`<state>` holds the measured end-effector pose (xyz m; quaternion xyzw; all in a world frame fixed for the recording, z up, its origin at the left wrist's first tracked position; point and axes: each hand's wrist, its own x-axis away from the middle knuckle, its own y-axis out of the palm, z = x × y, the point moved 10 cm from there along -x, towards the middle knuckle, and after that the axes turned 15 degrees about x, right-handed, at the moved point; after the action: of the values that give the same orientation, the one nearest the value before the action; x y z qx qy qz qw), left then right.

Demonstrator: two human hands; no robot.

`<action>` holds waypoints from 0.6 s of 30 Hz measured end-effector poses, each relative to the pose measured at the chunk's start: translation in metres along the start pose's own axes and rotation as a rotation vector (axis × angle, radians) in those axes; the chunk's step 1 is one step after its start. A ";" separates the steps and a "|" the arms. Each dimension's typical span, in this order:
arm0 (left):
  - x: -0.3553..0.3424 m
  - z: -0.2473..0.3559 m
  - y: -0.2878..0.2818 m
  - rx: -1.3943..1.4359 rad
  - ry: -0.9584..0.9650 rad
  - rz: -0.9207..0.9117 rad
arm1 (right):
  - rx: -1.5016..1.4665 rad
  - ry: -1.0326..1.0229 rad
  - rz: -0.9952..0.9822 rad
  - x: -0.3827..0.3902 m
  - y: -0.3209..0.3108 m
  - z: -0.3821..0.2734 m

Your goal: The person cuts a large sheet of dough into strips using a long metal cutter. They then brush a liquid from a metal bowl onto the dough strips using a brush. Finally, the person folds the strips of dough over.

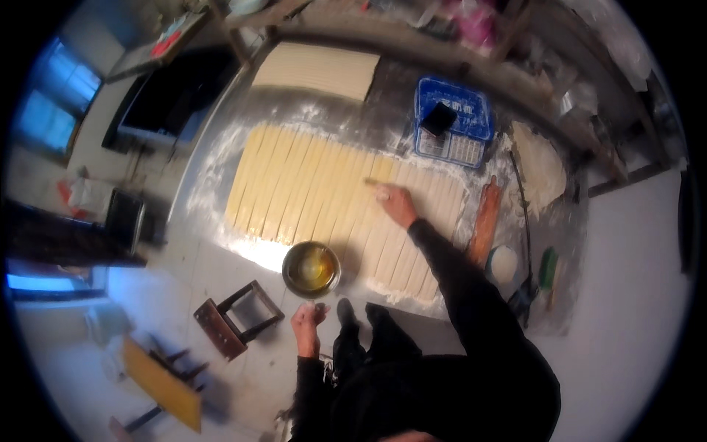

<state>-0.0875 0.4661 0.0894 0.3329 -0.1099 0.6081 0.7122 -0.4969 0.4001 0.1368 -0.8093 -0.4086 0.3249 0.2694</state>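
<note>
A wide sheet of dough cut into long strips (294, 180) covers the middle of the floured metal table. The strips on the left look yellow and glossy, those on the right paler and dry. My right hand (396, 205) reaches over them, closed on a small brush (372, 182) whose tip touches the strips where the two shades meet. A round metal bowl (289, 285) of yellow liquid is at the table's near edge. Close below it, my left hand (307, 324) is closed at the bowl's near side, its exact grip partly hidden.
Another cut dough sheet (317, 68) lies at the back. A blue basket (471, 110) holding a dark object, a rolling pin (484, 221), a dough scrap (541, 169), a white tub (504, 264) and a green brush (548, 268) line the right. A wooden stool (221, 329) stands on the floor.
</note>
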 end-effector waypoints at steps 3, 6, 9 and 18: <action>0.002 -0.005 -0.005 0.013 -0.024 -0.023 | 0.245 0.106 -0.179 0.024 0.034 0.049; 0.009 0.000 -0.017 0.004 -0.012 -0.037 | 0.406 -0.219 -0.243 0.132 0.082 -0.002; 0.009 -0.003 -0.057 0.015 0.002 -0.025 | 0.048 -0.120 -0.340 0.176 0.077 -0.077; 0.015 0.005 -0.075 -0.006 -0.006 -0.005 | -0.318 0.317 -0.217 0.098 0.050 0.028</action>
<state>-0.0120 0.4715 0.0760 0.3327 -0.1130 0.6050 0.7145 -0.4493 0.4605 0.0534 -0.8336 -0.4918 0.0946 0.2329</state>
